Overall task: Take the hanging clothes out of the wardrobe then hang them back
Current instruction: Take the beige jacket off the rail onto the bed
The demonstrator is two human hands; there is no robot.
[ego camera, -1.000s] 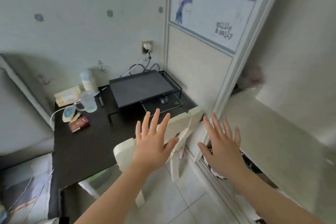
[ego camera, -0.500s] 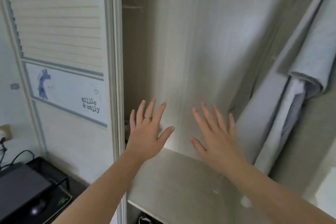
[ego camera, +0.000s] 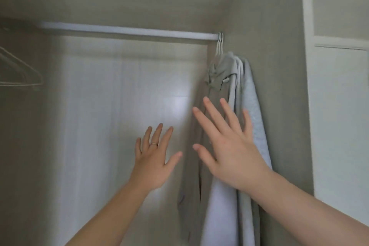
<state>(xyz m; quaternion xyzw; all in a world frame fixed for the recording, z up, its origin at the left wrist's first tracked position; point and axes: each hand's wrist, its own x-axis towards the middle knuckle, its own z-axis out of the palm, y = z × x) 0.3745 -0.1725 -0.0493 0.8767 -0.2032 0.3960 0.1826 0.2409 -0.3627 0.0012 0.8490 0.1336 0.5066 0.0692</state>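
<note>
Inside the open wardrobe a white rail (ego camera: 127,31) runs across the top. At its right end hang several garments (ego camera: 235,90) on white hangers (ego camera: 219,45): a grey top in front, pale blue and white cloth behind it, pressed against the right wall. My right hand (ego camera: 229,146) is raised in front of these clothes with fingers spread and straight, holding nothing. Lower and to the left, my left hand (ego camera: 154,158) is also spread flat, a ring on one finger, in front of the wardrobe's back panel.
An empty hanger (ego camera: 18,72) hangs at the far left of the wardrobe. The white wardrobe frame and door panel (ego camera: 339,106) stand at the right. The rail between the empty hanger and the clothes is bare.
The view has swung from the desk up and right into the wardrobe, to the rail and hanging clothes. Both hands stay spread; the right hand has risen in front of the clothes.
</note>
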